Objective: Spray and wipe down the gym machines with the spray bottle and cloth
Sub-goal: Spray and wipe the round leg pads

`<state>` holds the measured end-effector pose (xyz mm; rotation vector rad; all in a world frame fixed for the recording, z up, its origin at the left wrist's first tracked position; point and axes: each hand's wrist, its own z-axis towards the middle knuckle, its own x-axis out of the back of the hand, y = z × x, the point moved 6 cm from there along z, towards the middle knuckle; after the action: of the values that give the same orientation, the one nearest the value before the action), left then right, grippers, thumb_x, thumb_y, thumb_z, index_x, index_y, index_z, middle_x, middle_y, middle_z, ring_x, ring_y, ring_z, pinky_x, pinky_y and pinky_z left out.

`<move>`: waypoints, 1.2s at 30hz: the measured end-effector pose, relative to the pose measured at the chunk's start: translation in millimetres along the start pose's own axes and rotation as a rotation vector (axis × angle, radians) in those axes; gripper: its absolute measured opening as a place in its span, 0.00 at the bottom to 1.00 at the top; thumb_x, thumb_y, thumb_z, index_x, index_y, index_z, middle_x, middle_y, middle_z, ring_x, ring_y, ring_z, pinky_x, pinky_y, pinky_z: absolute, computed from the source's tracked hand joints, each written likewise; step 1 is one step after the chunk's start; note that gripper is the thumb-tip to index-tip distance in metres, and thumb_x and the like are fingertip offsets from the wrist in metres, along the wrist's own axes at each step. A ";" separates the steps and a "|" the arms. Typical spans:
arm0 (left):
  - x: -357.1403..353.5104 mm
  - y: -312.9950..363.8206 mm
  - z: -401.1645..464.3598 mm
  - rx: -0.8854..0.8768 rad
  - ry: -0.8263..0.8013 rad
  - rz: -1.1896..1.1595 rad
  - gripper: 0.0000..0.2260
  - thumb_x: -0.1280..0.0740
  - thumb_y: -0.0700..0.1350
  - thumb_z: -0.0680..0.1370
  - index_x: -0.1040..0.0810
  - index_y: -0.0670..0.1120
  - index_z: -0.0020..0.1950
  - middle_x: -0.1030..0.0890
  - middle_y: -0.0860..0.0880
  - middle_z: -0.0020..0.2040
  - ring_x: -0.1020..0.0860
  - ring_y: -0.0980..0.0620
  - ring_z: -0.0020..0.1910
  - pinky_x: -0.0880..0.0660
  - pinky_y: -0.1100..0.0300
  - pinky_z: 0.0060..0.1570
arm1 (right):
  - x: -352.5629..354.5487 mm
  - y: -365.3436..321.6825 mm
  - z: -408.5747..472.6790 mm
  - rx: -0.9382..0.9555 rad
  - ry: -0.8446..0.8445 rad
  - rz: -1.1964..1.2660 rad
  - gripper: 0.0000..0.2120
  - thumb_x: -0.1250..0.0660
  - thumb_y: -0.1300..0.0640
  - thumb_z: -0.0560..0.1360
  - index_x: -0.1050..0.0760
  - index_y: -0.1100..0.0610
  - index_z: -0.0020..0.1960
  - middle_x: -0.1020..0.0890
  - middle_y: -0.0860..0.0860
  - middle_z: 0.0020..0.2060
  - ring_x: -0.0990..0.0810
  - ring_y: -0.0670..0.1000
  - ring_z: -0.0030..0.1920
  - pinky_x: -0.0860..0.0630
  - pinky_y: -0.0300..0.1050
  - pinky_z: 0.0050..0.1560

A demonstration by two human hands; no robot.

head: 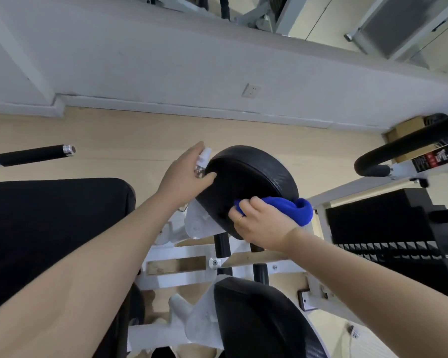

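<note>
Right hand [261,226] is gripping the blue cloth [292,206] against the round pad [248,177], so I'd wipe its near edge firmly while the left hand [186,177], clutching the spray bottle [204,157], steadies the far left side.

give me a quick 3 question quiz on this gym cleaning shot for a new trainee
1. True or false: the blue cloth is pressed against the round black pad.
2. Which hand holds the spray bottle? A) left hand B) right hand
3. Fill in: the weight stack sits to the ___ of the pad.

Key: 1 true; 2 A; 3 right
</note>
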<state>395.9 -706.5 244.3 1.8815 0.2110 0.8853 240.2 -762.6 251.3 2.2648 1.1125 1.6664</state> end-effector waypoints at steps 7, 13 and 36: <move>24.4 17.0 15.7 -0.070 -0.150 0.065 0.26 0.27 0.51 0.70 0.31 0.58 0.66 0.21 0.56 0.45 0.21 0.52 0.37 0.23 0.56 0.39 | -20.8 34.3 11.0 0.054 0.326 -0.085 0.08 0.32 0.57 0.68 0.21 0.50 0.47 0.19 0.49 0.49 0.23 0.53 0.44 0.34 0.47 0.47; 26.3 6.6 -1.7 -0.028 -0.152 -0.017 0.16 0.27 0.50 0.70 0.28 0.58 0.54 0.22 0.55 0.39 0.23 0.54 0.27 0.26 0.62 0.28 | -4.8 32.2 1.8 -0.699 0.597 0.241 0.12 0.40 0.64 0.71 0.31 0.53 0.52 0.30 0.51 0.53 0.32 0.55 0.42 0.33 0.47 0.41; 25.4 8.0 -30.6 -0.085 -0.044 -0.038 0.12 0.27 0.48 0.70 0.27 0.53 0.50 0.22 0.56 0.40 0.24 0.59 0.34 0.29 0.71 0.32 | 19.4 -23.8 48.5 -1.781 0.964 1.458 0.11 0.37 0.65 0.69 0.33 0.60 0.51 0.32 0.58 0.56 0.28 0.55 0.52 0.27 0.45 0.52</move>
<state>392.1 -675.6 270.3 1.8109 0.1791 0.8138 273.1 -718.2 236.0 0.5949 -1.9338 2.1751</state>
